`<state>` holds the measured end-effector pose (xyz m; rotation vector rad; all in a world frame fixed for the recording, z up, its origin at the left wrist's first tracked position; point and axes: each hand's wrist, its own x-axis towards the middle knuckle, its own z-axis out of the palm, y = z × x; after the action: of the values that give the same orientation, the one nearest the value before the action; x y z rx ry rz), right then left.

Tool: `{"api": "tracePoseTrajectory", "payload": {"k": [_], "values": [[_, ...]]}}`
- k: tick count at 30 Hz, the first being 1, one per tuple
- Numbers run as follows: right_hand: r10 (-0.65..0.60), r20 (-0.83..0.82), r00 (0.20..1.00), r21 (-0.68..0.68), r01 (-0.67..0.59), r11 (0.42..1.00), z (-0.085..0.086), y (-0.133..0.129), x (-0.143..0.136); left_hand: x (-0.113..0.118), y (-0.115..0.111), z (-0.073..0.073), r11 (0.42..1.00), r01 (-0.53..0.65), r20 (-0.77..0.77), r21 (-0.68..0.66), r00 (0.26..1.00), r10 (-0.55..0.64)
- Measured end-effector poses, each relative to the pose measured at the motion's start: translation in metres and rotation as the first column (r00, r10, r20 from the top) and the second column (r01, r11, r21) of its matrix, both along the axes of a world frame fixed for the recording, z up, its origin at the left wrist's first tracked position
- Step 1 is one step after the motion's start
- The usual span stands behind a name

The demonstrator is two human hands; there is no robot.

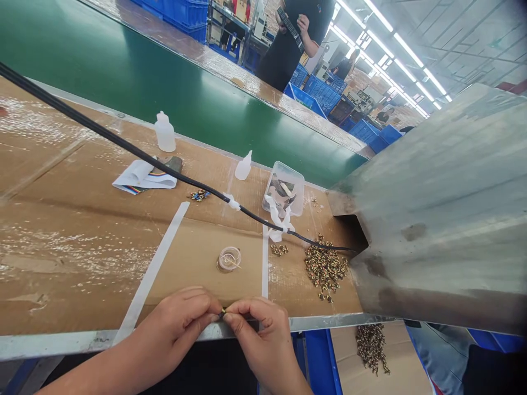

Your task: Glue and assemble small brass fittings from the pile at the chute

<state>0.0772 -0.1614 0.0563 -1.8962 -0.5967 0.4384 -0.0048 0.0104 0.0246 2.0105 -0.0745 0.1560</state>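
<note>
Green belt [206, 99] spans the far side from 11 to just past 1 o'clock, taking your joined fingertips as the centre of the dial. Nearer you is the cardboard-covered table [99, 219], and a grey metal panel [444, 219] slopes up around 2 o'clock. Beyond the belt, between 12 and 1, stands a person [280, 55] with a dark strip in hand. Black cable [102, 131] sweeps over the table from between 10 and 11 round to 2.

Your left hand [183, 315] comes in from the 8 o'clock side, your right hand [265, 332] from 4, each with thumb and forefinger pinched closed. At 11 o'clock lies a folded cloth [142, 178]; at 2, a heap of small parts [325, 266]; at 1, a clear plastic box [300, 197]. Two white bottles [165, 134] stand near the belt, one between 11 and 12, the other at 12. A little round dish [219, 262] sits nearby at 12.

Smallest is the part [223, 311] you grip: right at the dial's centre, between both sets of fingertips, over the table's front edge, mostly hidden by them.
</note>
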Motion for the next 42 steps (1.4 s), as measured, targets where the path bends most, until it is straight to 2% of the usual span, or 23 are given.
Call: {"api": "tracePoseTrajectory", "payload": {"k": [10,19,27,30,35,42], "values": [[0.087,-0.002,0.996,0.018,-0.087,0.996,0.006,0.001,0.004,-0.002,0.001,0.0,1.0,0.013,-0.042,0.013,0.999,-0.013],[0.093,0.021,0.995,0.012,-0.093,0.996,0.006,0.002,0.006,0.001,0.004,0.002,0.999,0.039,-0.057,0.012,0.998,-0.038],[0.059,0.04,0.997,0.018,-0.06,0.998,0.004,0.002,0.005,0.0,-0.002,0.001,0.993,-0.045,-0.046,-0.107,0.998,0.04],[0.058,0.033,0.998,0.003,-0.058,0.998,0.005,0.001,0.005,0.001,0.0,0.002,0.996,-0.031,-0.037,-0.083,0.999,0.028],[0.076,0.013,0.997,0.001,-0.076,0.997,0.008,0.001,0.005,0.004,0.005,0.006,0.998,0.057,-0.038,0.015,0.998,-0.057],[0.092,0.007,0.996,-0.006,-0.092,0.996,0.011,0.002,0.005,0.0,0.002,0.005,0.999,0.03,-0.079,-0.02,0.996,-0.032]]}}
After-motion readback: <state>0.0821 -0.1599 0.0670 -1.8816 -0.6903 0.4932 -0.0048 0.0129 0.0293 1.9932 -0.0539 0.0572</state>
